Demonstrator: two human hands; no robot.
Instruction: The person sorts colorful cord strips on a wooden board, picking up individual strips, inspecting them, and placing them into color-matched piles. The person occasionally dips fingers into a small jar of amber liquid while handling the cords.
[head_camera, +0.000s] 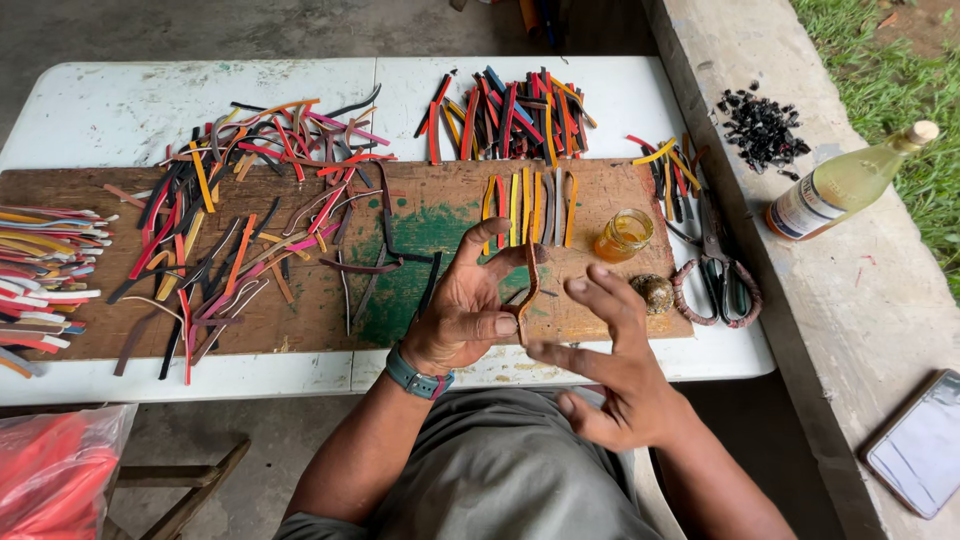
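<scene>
Gripping a narrow brown strip (527, 290) between thumb and curled fingers, the left hand (465, 305) is held palm-up above the near edge of the wooden board (300, 300). The strip is held on edge, roughly upright, and curves slightly along its length. A teal watch band (415, 378) is worn on the left wrist.

The right hand (610, 370) is positioned just to the right of the strip, with fingers spread and open; nothing is held in it. Its fingertips are close to the strip, but contact cannot be confirmed.

Beyond the hands, a row of cut strips (528, 208) in yellow, orange and grey is laid side by side on the board. A small glass jar of amber liquid (624, 234) stands at the board's right end, with a round dark lump (655, 293) near it. Scissors with wrapped handles (722, 275) lie at the right edge of the white counter (110, 110).

Loose coloured strips (240, 210) are scattered over the left half of the board, and a further pile (510, 115) is placed behind it. A corked bottle of pale liquid (845, 185) lies on the concrete ledge (820, 300), with a phone (920, 445) nearer.
</scene>
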